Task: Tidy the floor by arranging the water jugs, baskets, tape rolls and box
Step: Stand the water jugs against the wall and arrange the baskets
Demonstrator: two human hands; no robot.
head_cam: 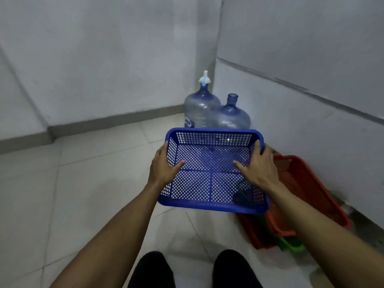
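Note:
I hold a blue mesh basket [212, 183] in the air in front of me, empty and tilted so its inside faces me. My left hand [162, 169] grips its left wall, thumb inside. My right hand [259, 169] grips its right wall the same way. Beyond it, in the corner of the room, stand two blue water jugs: the taller jug [200, 107] has a white pump on its neck, and the shorter jug [230, 117] has an open neck. A red basket [307, 183] lies on the floor by the right wall, partly hidden by the blue basket.
A green basket [291, 245] peeks out under the red ones near my right forearm. White walls meet in the corner behind the jugs. Pale tiled floor [93, 183] stretches to the left. My two dark-clad knees show at the bottom edge.

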